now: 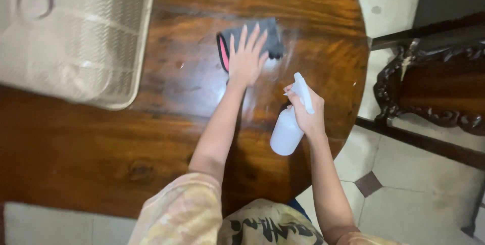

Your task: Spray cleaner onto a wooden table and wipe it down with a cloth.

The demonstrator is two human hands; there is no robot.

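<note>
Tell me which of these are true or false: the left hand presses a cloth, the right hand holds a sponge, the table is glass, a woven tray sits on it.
1. The left hand presses a grey cloth. True.
2. The right hand holds a sponge. False: it holds a white spray bottle.
3. The table is glass. False: it is dark polished wood.
4. A woven tray sits on the table. True.

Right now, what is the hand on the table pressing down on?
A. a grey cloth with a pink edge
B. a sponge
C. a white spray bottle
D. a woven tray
A: the left hand lies flat, fingers spread, on the grey cloth, while the right hand holds the spray bottle.
</note>
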